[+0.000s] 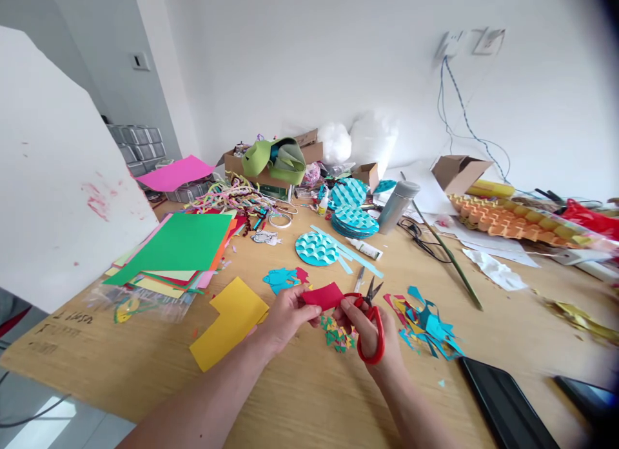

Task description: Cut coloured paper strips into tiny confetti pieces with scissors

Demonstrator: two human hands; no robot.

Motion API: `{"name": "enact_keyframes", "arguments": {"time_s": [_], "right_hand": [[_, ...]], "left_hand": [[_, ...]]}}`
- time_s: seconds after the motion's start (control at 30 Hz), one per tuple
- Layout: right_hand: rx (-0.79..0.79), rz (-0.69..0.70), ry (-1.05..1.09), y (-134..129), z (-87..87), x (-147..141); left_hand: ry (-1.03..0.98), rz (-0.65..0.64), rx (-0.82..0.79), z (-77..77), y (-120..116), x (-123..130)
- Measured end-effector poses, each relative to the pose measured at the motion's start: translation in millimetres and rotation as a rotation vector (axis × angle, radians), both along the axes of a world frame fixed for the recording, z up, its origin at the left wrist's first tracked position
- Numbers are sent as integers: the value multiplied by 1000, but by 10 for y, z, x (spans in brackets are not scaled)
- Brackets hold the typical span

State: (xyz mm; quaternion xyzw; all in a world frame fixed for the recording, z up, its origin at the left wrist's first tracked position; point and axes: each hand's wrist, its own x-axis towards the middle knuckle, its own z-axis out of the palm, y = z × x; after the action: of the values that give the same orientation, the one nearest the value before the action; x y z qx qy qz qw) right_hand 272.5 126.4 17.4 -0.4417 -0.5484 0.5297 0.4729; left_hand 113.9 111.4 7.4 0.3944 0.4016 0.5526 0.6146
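Observation:
A small red piece of paper [323, 297] is pinched at its left end by my left hand [293, 312]. At the paper's right end, the fingertips of my right hand [370, 336] touch it while that hand also holds red-handled scissors [378, 336]. The scissor blades point up and away, slightly parted and clear of the paper. Just below the paper lies a pile of tiny coloured paper bits [338, 336], partly hidden by my hands. Blue paper fish cut-outs [280, 280] rest beyond my left hand, and a notched yellow sheet [229, 323] lies to its left.
Blue paper scraps [432, 326] and a black phone [505, 400] lie on the right. A scalloped blue disc [316, 249], glue bottle [366, 248] and grey flask [399, 205] stand farther back. Stacked coloured sheets [178, 246] and a white board [62, 171] occupy the left.

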Motion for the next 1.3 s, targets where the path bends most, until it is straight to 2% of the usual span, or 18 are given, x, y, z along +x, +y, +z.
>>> {"name": "enact_keyframes", "arguments": {"time_s": [0.13,0.3,0.47,0.6,0.7,0.8,0.93,1.03,1.1,1.17,1.3], "right_hand": [[7,-11,4,17,-16,47],[19,2,-9,-12,-14,42],[36,-5,11,-18,-34,47],[44,-6,-4,2,-39,68],[31,45,-37,2,-21,69],[1,120,-80,-16,-2,53],[-29,156,-116,-36,4,35],[-19,129,-125,-33,3,37],[-9,112,-130,-29,12,41],[-1,105,-133,-27,32,46],[5,105,-149,-29,89,61]], "left_hand": [[26,-67,-26,1,-13,2],[-10,-41,-51,26,-23,-6],[-59,-71,-67,14,-8,-23],[-165,-34,-79,11,14,-23],[-213,12,-90,23,28,-28],[-120,9,-81,30,29,-40],[33,-88,-56,48,2,-48],[45,-240,-85,79,-28,-42],[39,-286,-106,92,-40,-35],[39,-260,-114,87,-38,-32],[8,-100,-141,42,-1,-40]]}}
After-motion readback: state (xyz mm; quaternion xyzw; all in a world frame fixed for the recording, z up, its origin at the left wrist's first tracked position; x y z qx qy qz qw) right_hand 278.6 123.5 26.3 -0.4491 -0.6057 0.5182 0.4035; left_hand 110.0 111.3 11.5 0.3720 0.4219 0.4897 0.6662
